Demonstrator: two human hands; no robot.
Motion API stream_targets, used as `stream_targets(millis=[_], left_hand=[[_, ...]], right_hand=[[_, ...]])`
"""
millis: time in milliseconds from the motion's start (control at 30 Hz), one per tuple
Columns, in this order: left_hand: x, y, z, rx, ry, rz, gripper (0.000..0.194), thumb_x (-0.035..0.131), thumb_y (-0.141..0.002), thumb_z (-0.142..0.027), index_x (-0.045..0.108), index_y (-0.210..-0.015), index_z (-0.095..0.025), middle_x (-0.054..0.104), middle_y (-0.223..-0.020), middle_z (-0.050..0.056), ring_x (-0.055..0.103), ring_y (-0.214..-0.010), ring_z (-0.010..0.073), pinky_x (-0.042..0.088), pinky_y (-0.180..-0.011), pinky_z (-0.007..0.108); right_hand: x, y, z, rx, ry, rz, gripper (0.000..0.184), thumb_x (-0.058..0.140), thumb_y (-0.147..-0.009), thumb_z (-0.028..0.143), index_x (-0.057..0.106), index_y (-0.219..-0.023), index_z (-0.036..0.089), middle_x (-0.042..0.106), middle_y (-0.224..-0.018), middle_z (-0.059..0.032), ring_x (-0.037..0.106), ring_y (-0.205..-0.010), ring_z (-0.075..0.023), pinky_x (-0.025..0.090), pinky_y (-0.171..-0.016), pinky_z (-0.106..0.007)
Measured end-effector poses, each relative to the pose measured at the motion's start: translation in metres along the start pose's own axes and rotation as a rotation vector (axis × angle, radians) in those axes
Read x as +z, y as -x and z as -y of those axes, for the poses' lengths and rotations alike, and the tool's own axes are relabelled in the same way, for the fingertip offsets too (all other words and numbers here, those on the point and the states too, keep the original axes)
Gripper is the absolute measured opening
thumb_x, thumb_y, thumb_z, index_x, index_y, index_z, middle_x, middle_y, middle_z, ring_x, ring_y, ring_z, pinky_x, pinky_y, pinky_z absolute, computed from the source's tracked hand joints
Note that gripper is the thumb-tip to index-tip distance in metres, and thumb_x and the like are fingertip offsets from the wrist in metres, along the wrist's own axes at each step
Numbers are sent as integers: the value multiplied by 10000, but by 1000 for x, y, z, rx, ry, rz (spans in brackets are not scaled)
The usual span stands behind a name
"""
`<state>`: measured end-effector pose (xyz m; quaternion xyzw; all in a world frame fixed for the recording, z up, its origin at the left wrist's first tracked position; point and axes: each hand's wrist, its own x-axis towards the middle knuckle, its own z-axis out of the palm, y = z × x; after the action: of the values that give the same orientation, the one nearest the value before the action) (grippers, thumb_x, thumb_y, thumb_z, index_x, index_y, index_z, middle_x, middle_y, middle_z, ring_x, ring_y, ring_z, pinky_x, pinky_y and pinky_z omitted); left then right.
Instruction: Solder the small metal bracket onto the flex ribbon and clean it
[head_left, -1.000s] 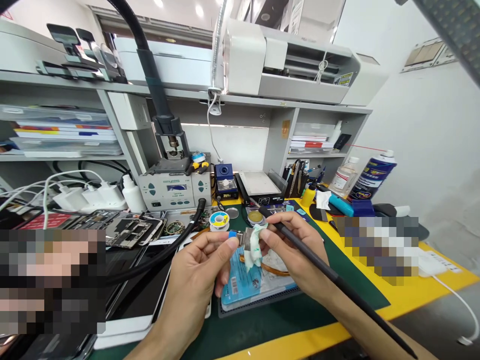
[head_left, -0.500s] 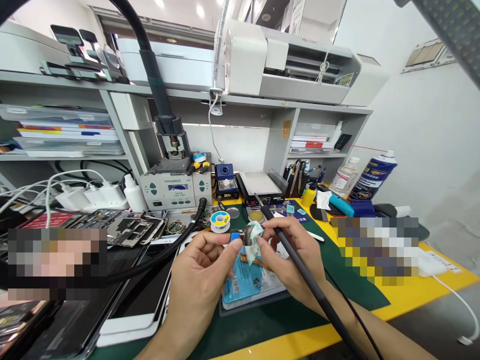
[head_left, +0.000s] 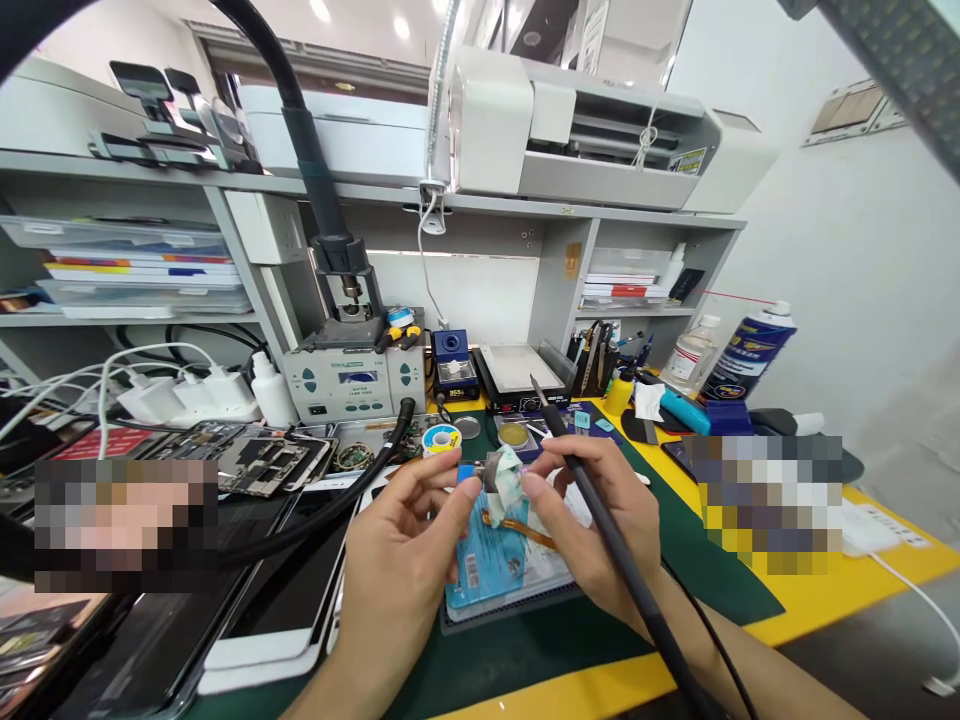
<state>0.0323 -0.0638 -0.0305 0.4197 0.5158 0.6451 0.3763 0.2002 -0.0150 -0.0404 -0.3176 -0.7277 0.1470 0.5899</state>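
Note:
My left hand (head_left: pixel 409 545) pinches a small part with a blue end (head_left: pixel 466 472) and a greyish metal piece (head_left: pixel 493 470) between thumb and fingers. My right hand (head_left: pixel 611 510) is closed, its thumb and fingertips gripping a crumpled white-and-green wipe (head_left: pixel 510 485) against the metal piece. A dark soldering iron (head_left: pixel 592 500) lies across the same hand, its tip pointing up and away. An orange flex cable (head_left: pixel 525 530) shows just below the wipe. Beneath both hands is a light-blue packet (head_left: pixel 491 570) on a mat. What exactly the metal piece is, I cannot tell.
A solder spool (head_left: pixel 441 440) and a round tin (head_left: pixel 514 434) stand beyond my hands. Phones (head_left: pixel 277 590) lie at left under a thick black hose (head_left: pixel 337 505). Behind are a rework station (head_left: pixel 352 380) and a hot plate (head_left: pixel 521 370); a spray can (head_left: pixel 750 355) stands at right.
The soldering iron's tip has moved a little right and up with my right hand. The wipe is turned slightly, and more of the orange cable shows.

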Motion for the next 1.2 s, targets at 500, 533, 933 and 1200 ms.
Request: stream_targets(millis=[500, 533, 933, 1200], left_hand=[[1, 7, 6, 52, -90, 36, 332, 764, -787, -422, 622, -972, -186, 589, -647, -42, 487, -461, 97, 412, -416, 205], [0, 4, 4, 0, -29, 52, 356, 773, -780, -430, 625, -980, -175, 593, -639, -41, 492, -446, 94, 414, -411, 206], [-5, -1, -1, -205, 208, 143, 359, 795, -775, -418, 660, -977, -153, 589, -601, -34, 465, -431, 74, 377, -396, 182], [-7, -4, -2, -208, 183, 196, 341, 748, -829, -426, 611, -1019, -178, 601, -617, -44, 458, -401, 63, 374, -400, 177]], right_hand=[[7, -6, 3, 189, -15, -17, 191, 662, -839, 171, 592, -1006, 229, 640, -799, 6, 618, -634, -124, 535, -579, -231], [5, -7, 3, 199, -19, -22, 189, 661, -838, 169, 590, -1003, 228, 642, -793, 5, 622, -643, -128, 539, -589, -234], [0, -11, 1, 189, -45, -21, 195, 661, -845, 155, 596, -1013, 232, 638, -803, 8, 636, -689, -129, 552, -642, -233], [-3, -10, 2, 228, -80, -56, 192, 671, -858, 204, 608, -1039, 221, 638, -814, -3, 632, -665, -137, 555, -608, -253]])
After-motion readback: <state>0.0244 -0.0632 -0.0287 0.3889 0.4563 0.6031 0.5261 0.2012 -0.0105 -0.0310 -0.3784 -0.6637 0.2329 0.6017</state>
